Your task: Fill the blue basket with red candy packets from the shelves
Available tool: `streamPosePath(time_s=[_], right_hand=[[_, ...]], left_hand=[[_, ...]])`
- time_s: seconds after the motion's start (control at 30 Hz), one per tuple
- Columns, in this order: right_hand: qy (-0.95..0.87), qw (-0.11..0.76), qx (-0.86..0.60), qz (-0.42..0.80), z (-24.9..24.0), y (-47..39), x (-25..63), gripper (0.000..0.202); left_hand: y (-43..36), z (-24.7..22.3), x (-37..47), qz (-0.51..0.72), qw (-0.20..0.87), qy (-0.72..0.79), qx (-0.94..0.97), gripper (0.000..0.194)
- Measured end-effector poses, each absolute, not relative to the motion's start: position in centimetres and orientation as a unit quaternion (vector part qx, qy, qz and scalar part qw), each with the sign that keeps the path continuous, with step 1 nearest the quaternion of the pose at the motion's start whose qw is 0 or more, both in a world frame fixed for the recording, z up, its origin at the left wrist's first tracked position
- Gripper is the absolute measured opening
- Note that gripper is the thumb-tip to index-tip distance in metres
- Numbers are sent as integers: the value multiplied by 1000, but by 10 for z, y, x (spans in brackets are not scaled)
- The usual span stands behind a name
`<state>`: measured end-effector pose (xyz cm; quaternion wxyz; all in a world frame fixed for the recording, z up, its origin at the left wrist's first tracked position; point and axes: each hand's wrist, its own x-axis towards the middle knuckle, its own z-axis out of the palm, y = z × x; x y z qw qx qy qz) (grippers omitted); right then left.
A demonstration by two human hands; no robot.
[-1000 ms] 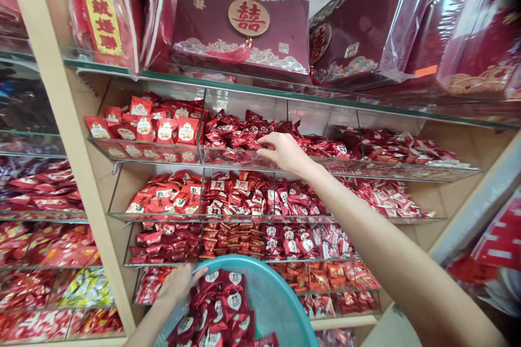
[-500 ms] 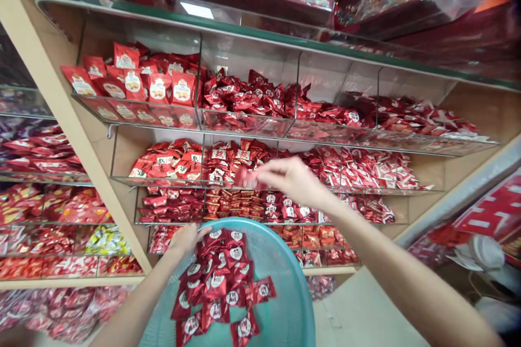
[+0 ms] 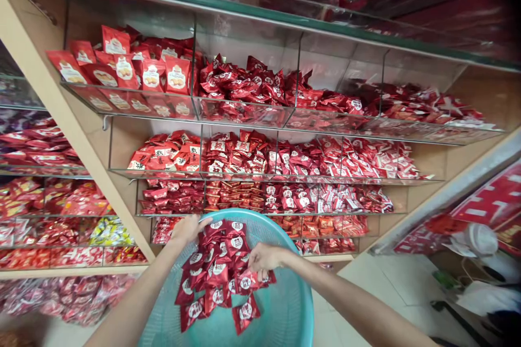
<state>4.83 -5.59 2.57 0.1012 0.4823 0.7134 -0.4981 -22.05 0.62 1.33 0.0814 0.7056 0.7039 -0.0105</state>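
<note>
- The round turquoise plastic basket (image 3: 280, 303) was at six o'clock of the view.
- The left hand (image 3: 188, 229), half curled, held its rim at eleven o'clock.
- The right hand (image 3: 262, 260), fingers nearly closed, pinched a small shiny red packet (image 3: 246, 282) inside, toward one o'clock.
- Glass shelves (image 3: 244, 111) stood at twelve o'clock.

Bright, even light; glare streaks the top glass shelf (image 3: 260, 8), and the right edge blurs, stretched.
</note>
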Motion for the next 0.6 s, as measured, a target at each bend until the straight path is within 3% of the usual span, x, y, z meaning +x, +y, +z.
streamPosePath(time_s=[0.17,0.4,0.6], right_hand=[[822,78,527,-200,55,-79,38,20],[900,263,313,-152,32,-120,16,34],[904,275,306,-114,-1,-124,2,35]], left_hand=[[6,13,-221,-2,83,702,707,73],[5,14,-219,1,91,704,704,70],[7,13,-220,-5,86,707,702,71]])
